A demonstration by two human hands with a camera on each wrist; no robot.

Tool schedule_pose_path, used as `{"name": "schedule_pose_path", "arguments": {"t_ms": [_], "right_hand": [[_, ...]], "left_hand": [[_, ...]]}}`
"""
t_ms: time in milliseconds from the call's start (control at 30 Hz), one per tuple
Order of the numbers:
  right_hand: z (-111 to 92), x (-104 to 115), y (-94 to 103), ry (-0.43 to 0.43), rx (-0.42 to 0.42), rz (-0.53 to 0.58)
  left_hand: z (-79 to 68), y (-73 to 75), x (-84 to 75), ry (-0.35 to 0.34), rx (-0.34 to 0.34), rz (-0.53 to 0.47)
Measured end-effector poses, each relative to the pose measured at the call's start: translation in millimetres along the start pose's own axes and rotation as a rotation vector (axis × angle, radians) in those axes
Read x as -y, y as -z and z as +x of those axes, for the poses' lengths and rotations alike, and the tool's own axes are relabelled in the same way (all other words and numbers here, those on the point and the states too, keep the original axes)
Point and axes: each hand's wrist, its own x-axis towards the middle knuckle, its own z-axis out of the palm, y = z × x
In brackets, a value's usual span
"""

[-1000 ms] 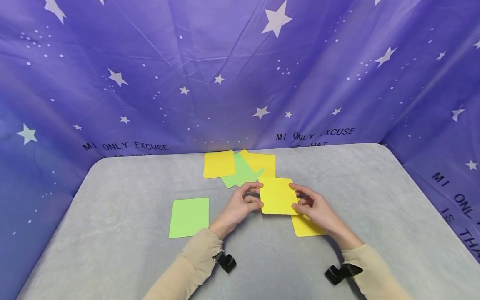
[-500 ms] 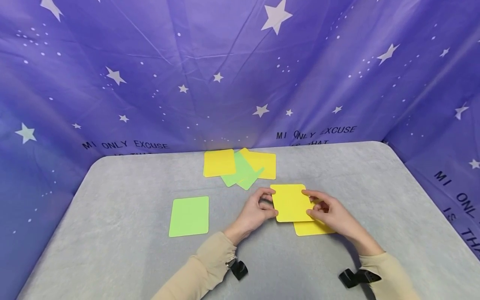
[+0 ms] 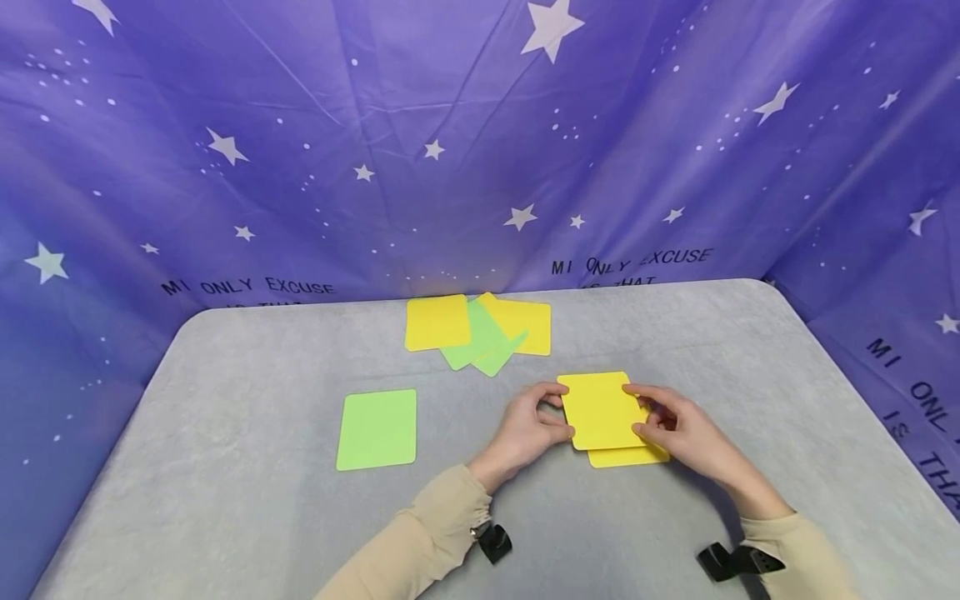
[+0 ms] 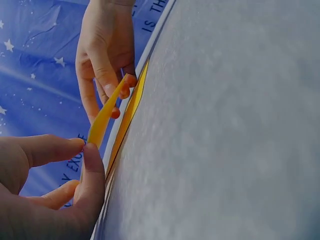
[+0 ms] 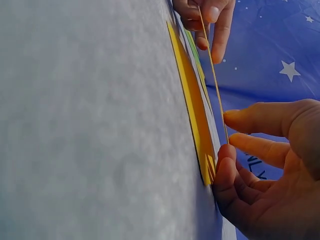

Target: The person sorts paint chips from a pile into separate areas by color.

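Between both hands a yellow square card (image 3: 602,412) is held by its side edges, raised a little above the table. My left hand (image 3: 527,427) pinches its left edge; my right hand (image 3: 686,435) pinches its right edge. Under it, a second yellow card (image 3: 628,457) lies on the table, mostly covered in the head view. Both wrist views show a gap between the held card (image 5: 216,82) and the lying card (image 5: 192,107). A light green square card (image 3: 377,429) rests on the table to the left, apart from the hands.
At the back of the grey table (image 3: 247,400), yellow cards (image 3: 437,322) and green cards (image 3: 495,354) overlap in a loose group. A purple curtain with stars (image 3: 450,208) hangs behind the table and along its sides.
Both hands have carried the held yellow card rightward and slightly nearer, from in front of the back group to over the lying yellow card. The other cards have stayed put.
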Motion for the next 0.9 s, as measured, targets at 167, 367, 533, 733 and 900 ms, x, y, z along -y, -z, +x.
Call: {"name": "schedule_pose_path", "arguments": {"t_ms": [167,367,533,733,900], "right_hand": [[-2.6,-1.7,4.2,0.008,-0.014,-0.051],[-4.5,-1.2,8.1,-0.031,-0.004,-0.113],[-6.3,-2.9,8.9,-0.050,0.002,-0.129],[-6.9,-5.4,9.9,-0.053,-0.008,-0.129],[-6.6,-5.2,10.6,-0.072,-0.003,-0.119]], "left_hand": [[1.0,-4.5,-2.3,0.027,0.026,0.017],[1.3,-6.4,-1.5,0.050,0.061,0.057],[0.7,-5.6,-0.9,0.049,0.061,0.080],[-2.2,1.8,0.0,0.047,0.052,0.066],[-4.8,8.4,-1.5,0.051,0.053,0.061]]}}
